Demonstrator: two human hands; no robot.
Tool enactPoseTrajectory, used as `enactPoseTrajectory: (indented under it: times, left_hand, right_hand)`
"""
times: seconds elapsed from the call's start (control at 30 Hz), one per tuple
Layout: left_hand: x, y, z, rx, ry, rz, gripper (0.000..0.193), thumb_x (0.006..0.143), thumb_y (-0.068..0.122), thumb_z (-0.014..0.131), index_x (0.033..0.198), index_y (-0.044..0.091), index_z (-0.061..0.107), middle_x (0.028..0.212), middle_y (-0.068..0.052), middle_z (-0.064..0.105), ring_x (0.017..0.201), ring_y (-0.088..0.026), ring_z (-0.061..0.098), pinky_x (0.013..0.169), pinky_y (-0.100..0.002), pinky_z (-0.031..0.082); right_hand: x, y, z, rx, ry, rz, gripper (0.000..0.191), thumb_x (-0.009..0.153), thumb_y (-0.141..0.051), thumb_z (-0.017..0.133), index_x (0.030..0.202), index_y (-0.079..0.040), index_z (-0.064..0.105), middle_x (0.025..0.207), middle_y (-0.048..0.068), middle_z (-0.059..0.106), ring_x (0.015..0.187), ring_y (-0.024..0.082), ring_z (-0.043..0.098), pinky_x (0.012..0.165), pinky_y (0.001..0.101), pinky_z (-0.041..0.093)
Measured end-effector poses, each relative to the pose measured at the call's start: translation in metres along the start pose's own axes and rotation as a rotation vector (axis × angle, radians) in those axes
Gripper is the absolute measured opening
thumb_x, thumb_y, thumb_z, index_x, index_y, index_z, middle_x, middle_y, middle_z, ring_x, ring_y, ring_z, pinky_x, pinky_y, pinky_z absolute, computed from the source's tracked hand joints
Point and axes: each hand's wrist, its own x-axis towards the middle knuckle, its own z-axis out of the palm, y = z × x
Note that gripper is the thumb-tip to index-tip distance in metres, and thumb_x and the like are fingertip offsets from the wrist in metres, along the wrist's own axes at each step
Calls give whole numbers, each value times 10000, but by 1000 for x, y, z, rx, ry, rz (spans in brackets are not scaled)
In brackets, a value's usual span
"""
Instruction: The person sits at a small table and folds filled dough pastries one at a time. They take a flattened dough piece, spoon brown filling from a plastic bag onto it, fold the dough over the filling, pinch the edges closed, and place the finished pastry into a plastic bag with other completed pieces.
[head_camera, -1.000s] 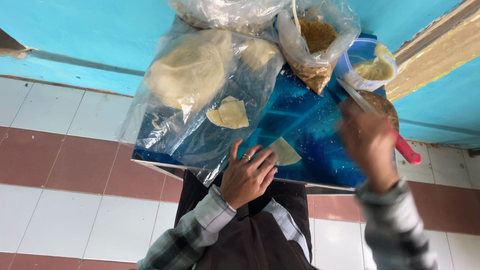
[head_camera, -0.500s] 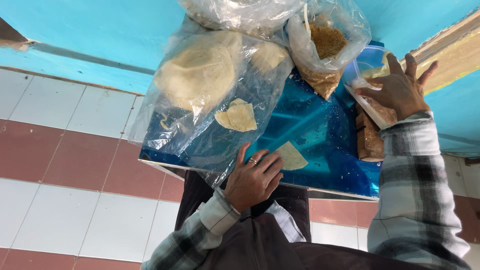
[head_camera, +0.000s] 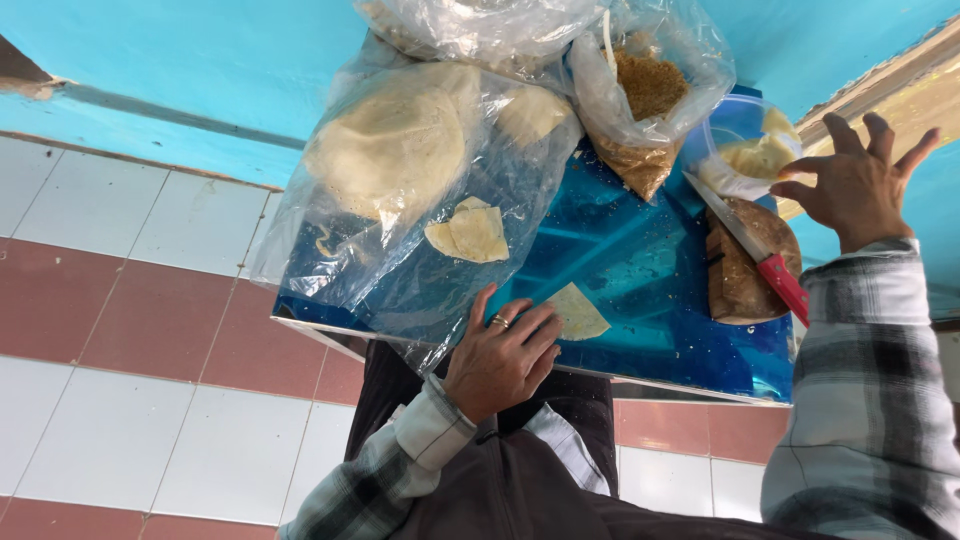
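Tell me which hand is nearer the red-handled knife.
Right. The right hand hovers open just beside the red-handled knife, not touching it. The left hand rests on the blue table by a dough piece, farther away.

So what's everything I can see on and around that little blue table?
table: one, shiny blue, centre, above a tiled floor
large clear bag of dough: one, pale cream, table's left half
folded dough piece under plastic: one, pale yellow, mid-table
thin dough wedge: one, pale yellow, front edge, at the left fingertips
bag of crumbly filling: one, brown, back of table
clear tub: one, holding pale dough, back right
wooden board: one, brown, right side
knife: one, red handle, lying across the board
floor tiles: many, white and reddish brown, below
wall: turquoise, top
left hand: ringed, flat on the table's front edge
right hand: open, fingers spread, raised beside the tub, holding nothing
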Motion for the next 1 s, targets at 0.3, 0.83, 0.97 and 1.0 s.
enactPoseTrajectory:
  times: [0.3,0.83,0.97,1.0]
  left_hand:
    - [-2,-1,1,-6,8,4,319,948,241,700,1236,104,701,1319,-55,663,1229,-288,610,1182,-667,281]
    - [-2,1,-4,5,-33,-41,316,917,224,715,1213,114,711,1302,-54,667,1225,-285,608,1169,-659,290]
    - [-1,2,-6,3,-38,-44,313,921,229,713,1211,112,713,1306,-55,671,1227,-289,611,1170,-659,288]
    - [-2,3,-6,1,-43,-48,312,921,230,712,1210,112,714,1308,-54,672,1227,-291,612,1170,-658,287]
  right_hand:
    - [19,-9,-14,242,1,-18,321,738,-349,815,1049,-315,746,1581,41,482,1575,324,312,1211,763,-47]
    - [45,4,13,807,-95,281,495,965,-41,738,1449,-102,662,1001,182,759,762,279,728,739,433,586]
    - [41,4,18,1113,-149,519,533,940,30,705,1457,-41,595,995,193,701,769,258,721,604,389,620]
    - [41,3,18,1162,-161,574,532,953,33,693,1464,-18,557,978,192,707,753,258,729,596,377,618]
